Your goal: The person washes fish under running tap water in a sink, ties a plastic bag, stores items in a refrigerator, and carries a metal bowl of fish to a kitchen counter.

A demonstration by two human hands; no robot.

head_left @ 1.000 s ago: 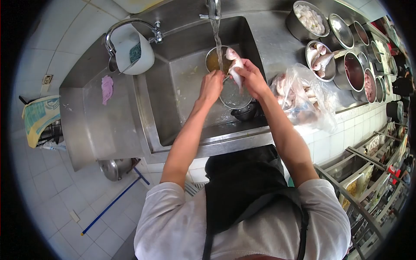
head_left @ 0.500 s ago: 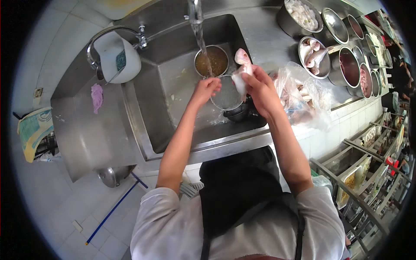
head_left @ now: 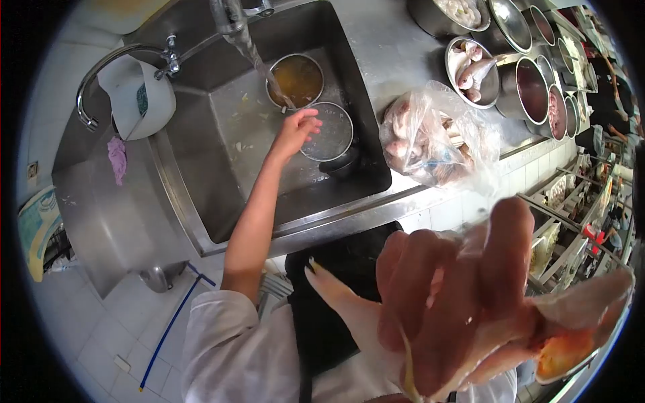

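Note:
Close to the camera, my right hand is wrapped round a fish, whose pale body and tail stick out on both sides of the fingers. My left hand is over the sink, fingers slightly curled and apart, holding nothing. It is beside the running water and over the edge of a round strainer. Behind it stands a bowl of brownish liquid. A clear plastic bag of fish lies on the counter right of the sink.
A metal bowl of fish and several metal pots stand on the right counter. A white container is under the left faucet. A pink cloth lies nearby. Metal racks with trays are at the right.
My right hand has lifted the fish out of the sink area, toward the camera and to the right. My left hand has let go of the fish and its fingers have spread. The view has shifted.

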